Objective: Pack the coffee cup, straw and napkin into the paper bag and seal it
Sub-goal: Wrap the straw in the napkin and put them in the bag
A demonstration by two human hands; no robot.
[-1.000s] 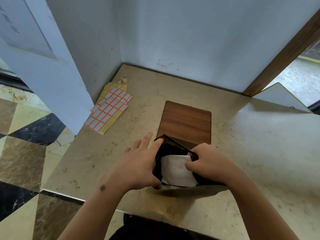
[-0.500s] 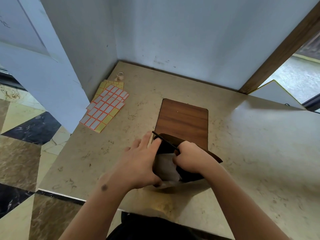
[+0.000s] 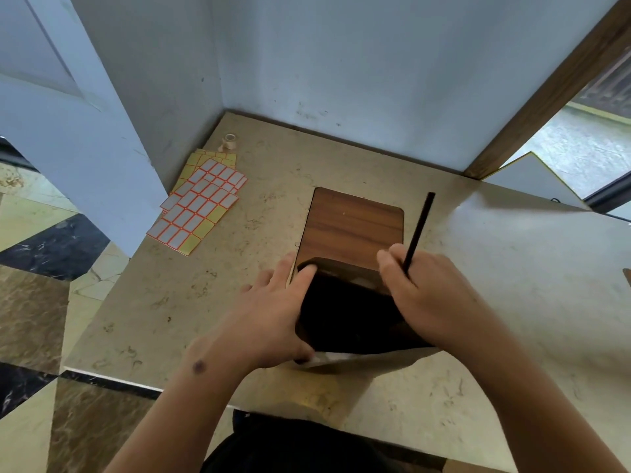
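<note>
A dark paper bag stands open-mouthed on the marble counter near its front edge. My left hand grips the bag's left side, thumb on the rim. My right hand rests on the bag's right rim and pinches a thin black straw, which points up and away from me. The bag's inside is dark. A pale patch shows deep in it and a white edge pokes out under its front; the napkin and the coffee cup cannot be made out.
A wooden board lies flat just behind the bag. Sheets of white and orange labels and a small tape roll sit at the back left by the wall. The counter's front edge drops to a tiled floor.
The white napkin, visible at the bag's mouth a second ago, has gone down out of sight. My right hand has lifted the straw from lying across the mouth to pointing upward.
</note>
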